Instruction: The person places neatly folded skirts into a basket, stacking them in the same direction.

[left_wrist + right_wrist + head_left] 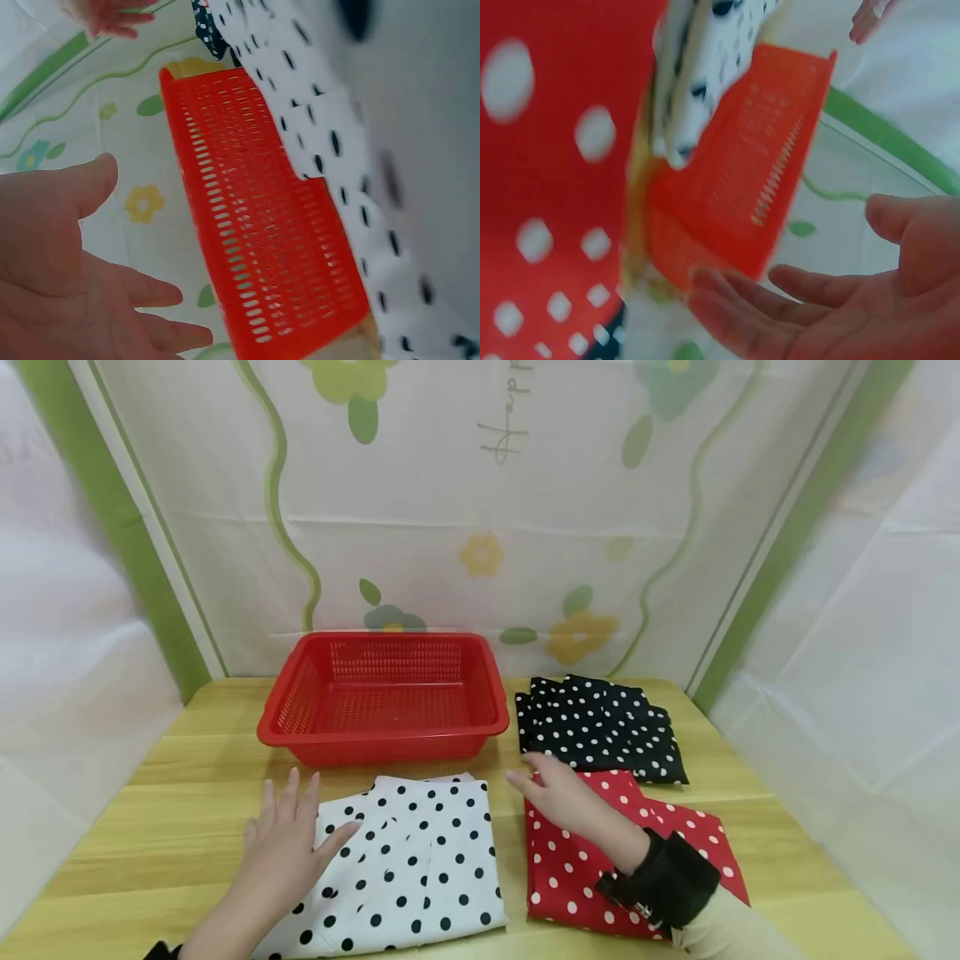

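The left hand (283,843) lies flat with its fingers straight and spread, palm down on the near left part of the white cloth (405,868), holding nothing; its thumb points across the black-dotted fabric. The right hand (558,793) is also released, fingers straight and close together, hovering over or resting on the far left corner of the red cloth (570,868); whether it touches cannot be told. A black band (663,881) wraps that wrist, with a pale sleeve (731,935) behind it. The white cloth, folded, lies under the left hand and reaches toward the right hand, stopping just beside the red cloth, with a strip of bare table (187,777) between them. The red cloth, white-dotted and folded, spreads below and to the right of the right hand. Beyond the right hand's fingertips, a little to the right, lies the black cloth (600,731), folded, its near edge touching the red one. Beyond the left hand stands the red basket (382,739), close to the far edge of the white cloth. Behind everything hangs a flowered curtain (480,527).
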The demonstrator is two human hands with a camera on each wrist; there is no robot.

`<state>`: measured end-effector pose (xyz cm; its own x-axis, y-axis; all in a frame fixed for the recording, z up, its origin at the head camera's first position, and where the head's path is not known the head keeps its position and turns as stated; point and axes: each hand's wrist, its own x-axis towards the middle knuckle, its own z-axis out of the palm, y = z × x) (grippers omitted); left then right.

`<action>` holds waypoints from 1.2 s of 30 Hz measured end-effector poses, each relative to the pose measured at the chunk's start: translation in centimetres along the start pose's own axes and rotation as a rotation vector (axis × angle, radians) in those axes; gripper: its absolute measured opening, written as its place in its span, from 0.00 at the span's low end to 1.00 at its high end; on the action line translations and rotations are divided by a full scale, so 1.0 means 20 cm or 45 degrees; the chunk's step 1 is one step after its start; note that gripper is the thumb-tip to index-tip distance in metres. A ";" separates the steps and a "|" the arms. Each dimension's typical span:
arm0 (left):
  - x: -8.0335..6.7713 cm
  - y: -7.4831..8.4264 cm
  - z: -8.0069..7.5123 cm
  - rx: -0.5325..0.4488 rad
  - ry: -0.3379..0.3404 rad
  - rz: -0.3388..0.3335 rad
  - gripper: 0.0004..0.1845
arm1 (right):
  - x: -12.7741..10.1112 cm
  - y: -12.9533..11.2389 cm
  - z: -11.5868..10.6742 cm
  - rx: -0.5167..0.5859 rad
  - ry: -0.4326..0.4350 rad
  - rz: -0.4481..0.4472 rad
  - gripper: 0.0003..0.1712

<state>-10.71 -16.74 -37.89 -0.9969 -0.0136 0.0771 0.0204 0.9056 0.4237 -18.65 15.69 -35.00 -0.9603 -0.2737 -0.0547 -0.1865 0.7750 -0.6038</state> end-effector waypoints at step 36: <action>0.01 -0.19 0.11 -0.087 -0.361 -0.160 0.53 | 0.02 0.02 0.24 0.703 -0.523 0.500 0.11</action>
<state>-11.16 -19.32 -41.45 -0.9732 0.0040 -0.2300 -0.1086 0.8735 0.4746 -18.19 13.22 -39.05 -0.7609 -0.3104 -0.5698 0.3836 0.4931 -0.7809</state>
